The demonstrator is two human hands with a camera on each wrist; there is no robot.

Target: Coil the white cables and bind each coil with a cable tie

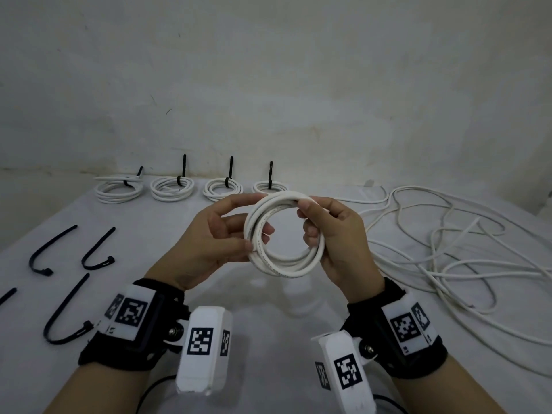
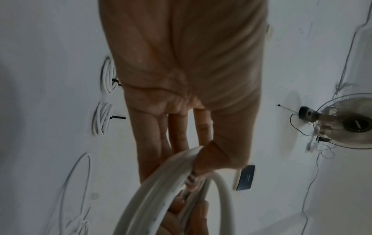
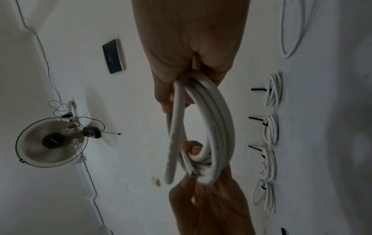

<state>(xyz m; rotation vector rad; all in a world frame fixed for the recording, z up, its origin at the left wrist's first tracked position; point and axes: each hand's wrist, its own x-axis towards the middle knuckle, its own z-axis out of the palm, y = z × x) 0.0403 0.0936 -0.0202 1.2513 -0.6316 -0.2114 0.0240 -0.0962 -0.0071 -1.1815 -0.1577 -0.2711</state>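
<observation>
A white cable coil (image 1: 283, 234) is held upright above the table between both hands. My left hand (image 1: 221, 237) pinches its left side with thumb and fingers, and the thumb shows on the coil (image 2: 181, 174) in the left wrist view. My right hand (image 1: 331, 234) grips the right side, fingers curled round the strands (image 3: 203, 120). No tie is on this coil. Several black cable ties (image 1: 95, 249) lie loose at the left of the table.
Several coils bound with black ties (image 1: 171, 188) stand in a row by the wall. A tangle of loose white cable (image 1: 454, 243) covers the right of the grey table (image 1: 149, 228). A wall fan (image 3: 51, 141) shows in the wrist views.
</observation>
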